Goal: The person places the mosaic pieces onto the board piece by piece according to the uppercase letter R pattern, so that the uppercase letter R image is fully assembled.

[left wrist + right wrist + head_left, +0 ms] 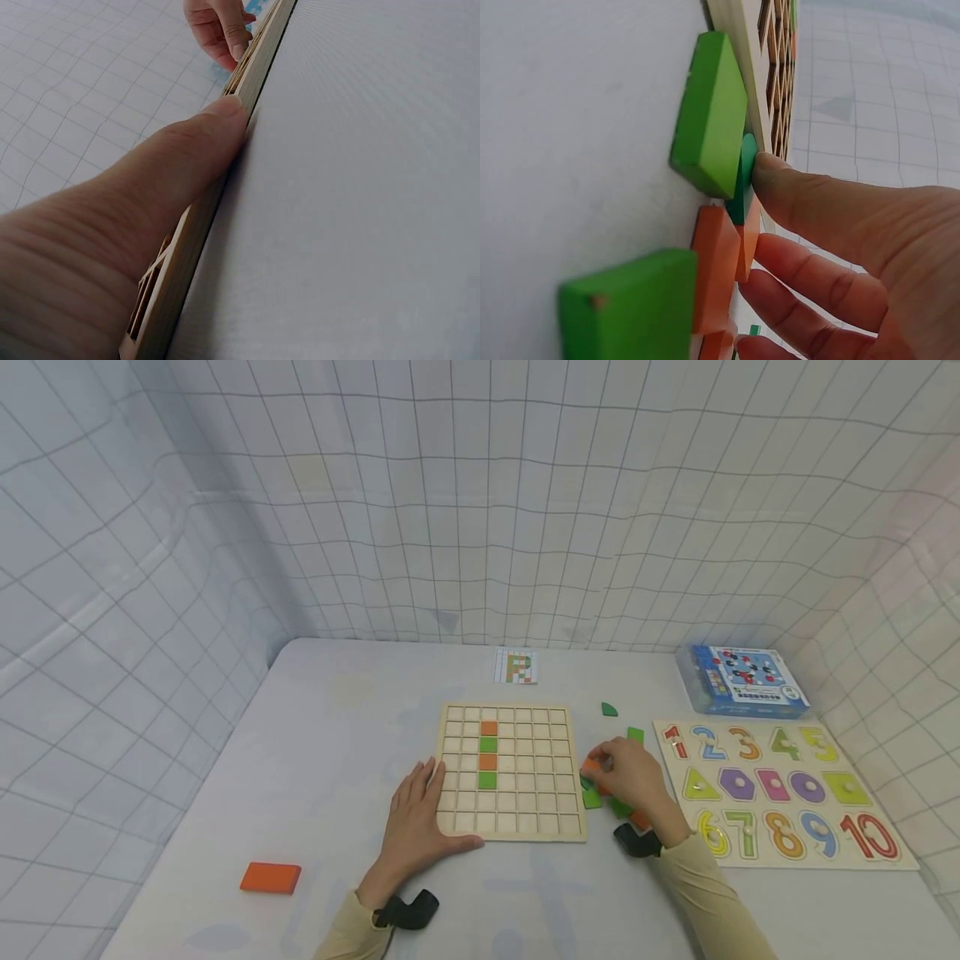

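Note:
A wooden grid board [528, 833] lies flat on the table, with orange and green square tiles [488, 744] alternating down one column. My left hand [412, 818] rests spread at the board's lower left corner, fingers along the left side and thumb [217, 112] against the near edge. Beyond the board's right edge, my right hand [630, 772] pinches an orange tile [591, 764] between thumb and fingers. Loose pieces crowd under that hand: a green tile [712, 112], a dark green piece [742, 180] by the thumb, and another orange tile [714, 270]. The palm hides some of them in the head view.
A pattern card [517, 667] lies behind the board. To the right are a number-and-shape puzzle board [787, 760] and a blue box [750, 681]. A green quarter-round piece [609, 709] sits apart, and an orange block [271, 877] lies at the near left.

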Available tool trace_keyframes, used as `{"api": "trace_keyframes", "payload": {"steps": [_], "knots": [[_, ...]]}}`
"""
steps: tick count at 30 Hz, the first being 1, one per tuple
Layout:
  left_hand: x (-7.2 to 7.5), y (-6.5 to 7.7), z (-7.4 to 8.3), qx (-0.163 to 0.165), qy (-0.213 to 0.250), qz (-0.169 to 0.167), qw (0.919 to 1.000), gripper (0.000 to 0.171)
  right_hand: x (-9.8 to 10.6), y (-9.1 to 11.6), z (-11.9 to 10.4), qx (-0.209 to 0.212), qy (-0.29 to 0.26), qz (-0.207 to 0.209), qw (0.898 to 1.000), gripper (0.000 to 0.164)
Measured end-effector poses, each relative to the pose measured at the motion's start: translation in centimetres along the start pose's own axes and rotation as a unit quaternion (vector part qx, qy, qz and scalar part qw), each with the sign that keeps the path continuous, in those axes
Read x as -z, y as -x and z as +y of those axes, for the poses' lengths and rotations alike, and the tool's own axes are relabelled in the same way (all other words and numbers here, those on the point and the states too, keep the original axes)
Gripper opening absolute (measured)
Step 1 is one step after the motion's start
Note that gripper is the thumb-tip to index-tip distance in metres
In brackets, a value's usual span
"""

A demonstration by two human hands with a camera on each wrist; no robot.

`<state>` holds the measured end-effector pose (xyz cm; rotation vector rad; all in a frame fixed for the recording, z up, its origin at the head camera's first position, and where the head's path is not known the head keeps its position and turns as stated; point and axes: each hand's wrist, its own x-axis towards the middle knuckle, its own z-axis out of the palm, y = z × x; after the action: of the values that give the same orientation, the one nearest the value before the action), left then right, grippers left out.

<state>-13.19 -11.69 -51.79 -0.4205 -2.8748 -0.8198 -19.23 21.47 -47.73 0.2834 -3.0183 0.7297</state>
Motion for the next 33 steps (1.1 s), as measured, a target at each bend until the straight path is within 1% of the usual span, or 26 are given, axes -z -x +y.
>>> {"api": "trace_keyframes", "payload": {"steps": [6, 16, 21, 26, 30, 33], "knots": [[0.0, 0.1, 0.0, -0.005, 0.004, 0.007, 1.0, 0.122, 0.1, 0.1, -0.1, -0.029, -0.024, -0.012, 0.999, 0.028], [-0.1, 0.2, 0.1, 0.004, 0.004, -0.002, 1.0, 0.123, -0.5, 0.4, -0.4, -0.054, -0.035, 0.013, 0.998, 0.023], [0.0, 0.1, 0.1, 0.007, 0.003, -0.004, 1.0, 0.123, -0.7, 0.6, -0.6, -0.051, -0.041, 0.018, 0.998, 0.018], [0.0, 0.1, 0.1, 0.006, 0.007, 0.0, 1.0, 0.122, -0.6, 0.8, -0.8, -0.043, -0.057, 0.032, 0.997, 0.017], [0.0, 0.1, 0.0, 0.004, 0.006, 0.003, 1.0, 0.122, -0.8, 0.9, -1.0, -0.042, -0.066, 0.052, 0.996, 0.017], [0.1, 0.1, 0.1, 0.004, 0.004, 0.004, 1.0, 0.122, -0.9, 1.0, -1.2, -0.032, -0.07, 0.069, 0.995, 0.019]]}}
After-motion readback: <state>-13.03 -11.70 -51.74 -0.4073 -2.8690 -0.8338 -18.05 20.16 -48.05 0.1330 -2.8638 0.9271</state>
